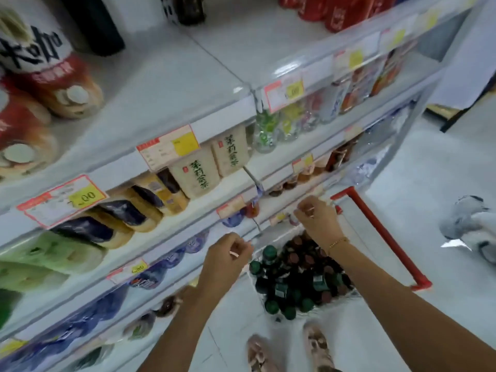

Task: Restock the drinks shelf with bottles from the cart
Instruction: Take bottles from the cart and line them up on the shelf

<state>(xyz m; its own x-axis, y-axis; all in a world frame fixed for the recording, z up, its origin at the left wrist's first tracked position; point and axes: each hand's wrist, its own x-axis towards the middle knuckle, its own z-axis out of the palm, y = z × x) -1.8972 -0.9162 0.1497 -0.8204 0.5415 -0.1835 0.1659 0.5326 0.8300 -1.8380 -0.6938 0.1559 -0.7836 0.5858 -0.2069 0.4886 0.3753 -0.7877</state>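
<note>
White enamelled metal, tiered: the drinks shelf (171, 84) is running from upper left down to lower right, its front rails carrying glossy price tags (63, 201) in red and yellow.

Stock on the tiers: round-shouldered bottles with red and white wrappers (53, 76) at upper left; cream-labelled bottles with green script (198, 170) on the tier below; clear ribbed bottles with green print (265, 130) to their right; blue-labelled bottles (150, 277) lower down.

Cart (381, 232): a red tubular handle is framing a load wrapped in clear film, standing on the pale tiled floor just beside the shelf. Its dark bottles (292, 280), with green and brown round caps, are packed upright, touching one another.

Your left hand (228, 259) is curling its fingers inward over the wrap's near edge; whether it is pinching the film, you cannot tell through the blur. Your right hand (316, 218), a thin gold bracelet (338, 241) at the wrist, is bunching its fingertips at the wrap's far edge near a lower rail; what it is gripping is unclear too.

Your sandalled feet (290, 350) are standing below the cart.
</note>
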